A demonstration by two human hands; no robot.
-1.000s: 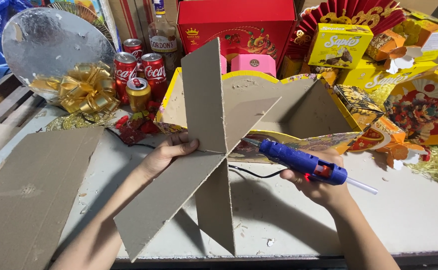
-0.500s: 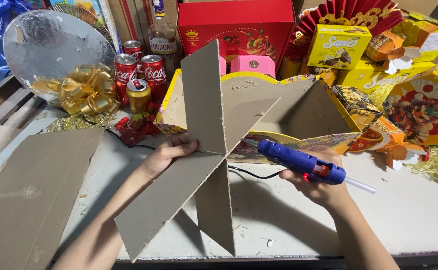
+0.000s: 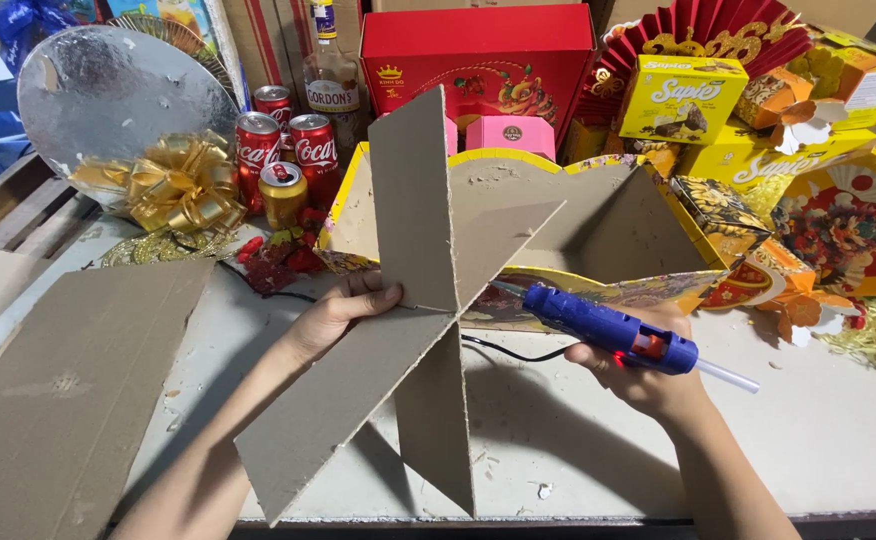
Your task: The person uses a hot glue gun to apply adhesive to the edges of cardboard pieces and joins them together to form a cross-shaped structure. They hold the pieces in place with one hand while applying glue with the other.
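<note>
The left hand (image 3: 343, 312) pinched the crossed brown cardboard panels (image 3: 408, 320) at their joint while the right hand (image 3: 648, 375) gripped a blue hot-glue gun (image 3: 608, 328) just right of them, an open yellow-rimmed cardboard box (image 3: 598, 225) lying behind.

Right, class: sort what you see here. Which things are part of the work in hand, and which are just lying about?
In use:
- crossed cardboard pieces, held by the left hand
- blue glue gun, held in the right hand
- open cardboard box, just behind them

Lying about:
- red drink cans
- gold ribbon bow
- red gift box
- yellow snack boxes
- flat cardboard sheet
</note>
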